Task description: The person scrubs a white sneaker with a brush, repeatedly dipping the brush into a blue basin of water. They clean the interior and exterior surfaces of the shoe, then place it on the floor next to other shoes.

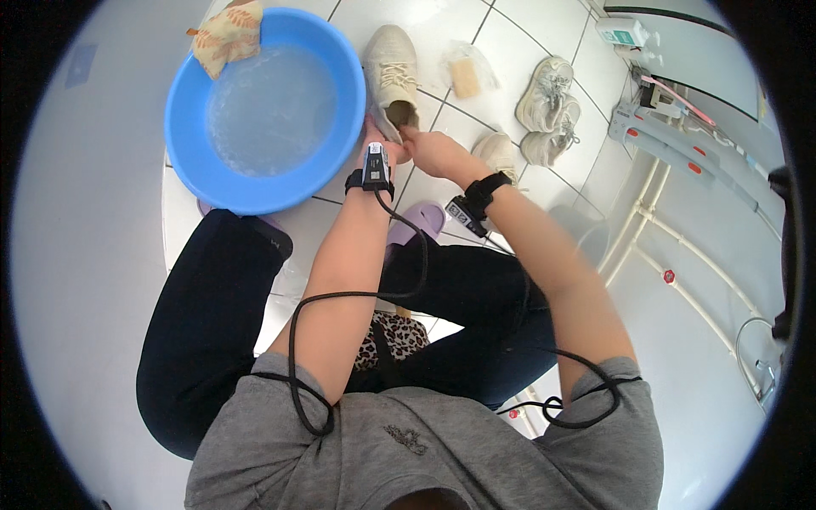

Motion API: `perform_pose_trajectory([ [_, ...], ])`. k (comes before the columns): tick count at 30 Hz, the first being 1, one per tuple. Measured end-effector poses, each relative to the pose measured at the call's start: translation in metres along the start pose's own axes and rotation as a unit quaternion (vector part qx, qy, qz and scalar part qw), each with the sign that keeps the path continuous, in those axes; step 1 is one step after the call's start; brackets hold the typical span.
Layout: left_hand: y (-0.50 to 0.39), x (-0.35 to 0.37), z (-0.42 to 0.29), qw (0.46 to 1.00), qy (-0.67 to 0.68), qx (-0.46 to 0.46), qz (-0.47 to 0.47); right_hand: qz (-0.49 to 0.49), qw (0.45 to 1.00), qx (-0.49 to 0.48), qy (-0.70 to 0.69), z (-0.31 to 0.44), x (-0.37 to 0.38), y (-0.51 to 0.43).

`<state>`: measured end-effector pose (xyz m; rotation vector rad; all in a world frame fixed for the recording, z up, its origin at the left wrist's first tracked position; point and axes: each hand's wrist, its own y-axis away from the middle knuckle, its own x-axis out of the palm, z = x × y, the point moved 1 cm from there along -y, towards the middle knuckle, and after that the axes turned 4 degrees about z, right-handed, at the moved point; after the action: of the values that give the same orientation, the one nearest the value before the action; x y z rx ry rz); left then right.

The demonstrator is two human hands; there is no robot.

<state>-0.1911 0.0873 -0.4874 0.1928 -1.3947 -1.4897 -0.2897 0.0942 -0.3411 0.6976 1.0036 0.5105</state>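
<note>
A beige lace-up sneaker (391,54) is on the white tiled floor just right of a blue plastic basin (349,127), its toe pointing away from me. My left hand (389,143) holds the heel end from the left and below. At the rear of the shoe's opening, my right hand (438,153) grips the collar with its fingertips. Part of that heel is hidden behind my fingers. Cloudy water (271,111) with some foam fills the basin's bottom, and a patterned cloth (229,38) hangs over its far left rim.
Another beige shoe (496,153) lies right of my right hand. Beyond it is a pair of whitish sneakers (547,95). A yellowish block (465,78) rests on clear plastic. Pipes (685,239) run along the right wall. Cables trail from both wrist devices.
</note>
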Motion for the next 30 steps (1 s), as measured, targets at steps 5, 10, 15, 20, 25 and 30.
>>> perform_pose_trajectory([
  [5, -0.004, 0.004, 0.011, 0.996, -0.063, 0.013, 0.06, 0.065, 0.931, -0.051, 0.356, 0.028, -0.035, -0.001],
  [10, 0.008, 0.027, 0.013, 0.996, 0.044, 0.018, 0.077, 0.013, 0.933, -0.048, 0.355, 0.023, -0.043, -0.01],
  [15, 0.014, 0.03, 0.013, 1.0, -0.008, -0.001, 0.016, 0.132, 0.982, -0.056, 0.121, -0.006, -0.03, -0.02],
  [20, 0.014, 0.027, 0.007, 0.999, 0.026, 0.037, 0.01, 0.252, 0.845, 0.134, -0.453, -0.023, -0.024, -0.008],
  [25, -0.002, 0.018, 0.003, 0.998, 0.062, 0.02, -0.021, 0.167, 0.602, 0.101, -0.774, -0.022, -0.015, -0.008],
  [30, -0.029, 0.0, -0.014, 0.99, 0.133, -0.018, 0.049, 0.059, 0.86, 0.03, -0.507, -0.016, -0.006, -0.031],
])
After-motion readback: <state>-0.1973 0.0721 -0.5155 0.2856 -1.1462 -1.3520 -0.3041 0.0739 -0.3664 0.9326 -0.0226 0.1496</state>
